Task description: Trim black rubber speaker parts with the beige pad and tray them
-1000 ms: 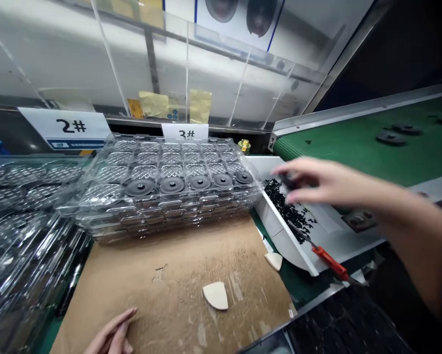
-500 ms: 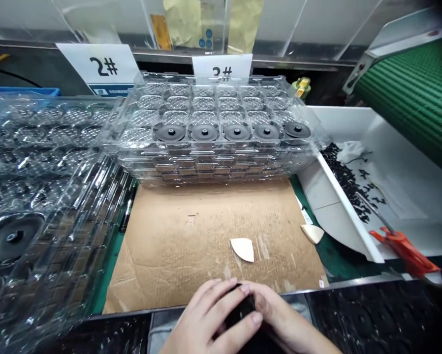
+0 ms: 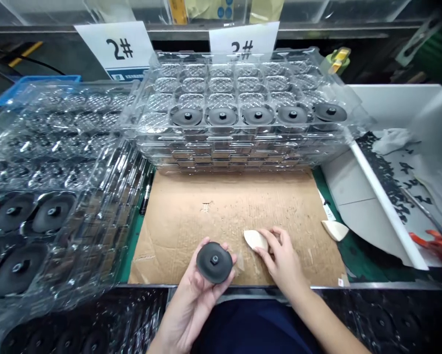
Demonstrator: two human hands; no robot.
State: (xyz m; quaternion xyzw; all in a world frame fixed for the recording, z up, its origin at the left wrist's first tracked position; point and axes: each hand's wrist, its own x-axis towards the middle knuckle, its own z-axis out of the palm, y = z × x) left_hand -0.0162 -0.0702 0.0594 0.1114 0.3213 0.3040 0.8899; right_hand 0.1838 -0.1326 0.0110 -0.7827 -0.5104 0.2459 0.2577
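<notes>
A round black plastic part (image 3: 210,272) with a small raised hub at its centre lies in my left hand (image 3: 197,295), its hub side facing up. The fingers of that hand curl round the part's edge. On the cardboard sheet (image 3: 176,206), my right hand (image 3: 285,263) pinches the right end of a cream wedge-shaped piece (image 3: 253,238), thumb below and fingers above. The wedge seems to rest on the cardboard still; I cannot tell whether it is lifted. A second cream wedge (image 3: 334,230) lies by the cardboard's right edge.
Stacked clear trays (image 3: 228,142) stand behind the cardboard, with several black parts in the front row. More clear trays (image 3: 106,196) are at the left. A white bin (image 3: 387,196) at the right holds small black pieces and an orange-handled tool (image 3: 440,243).
My hands were together around a black part at the front edge. They have parted: the left now holds the part up, and the right has reached forward and taken hold of the cream wedge.
</notes>
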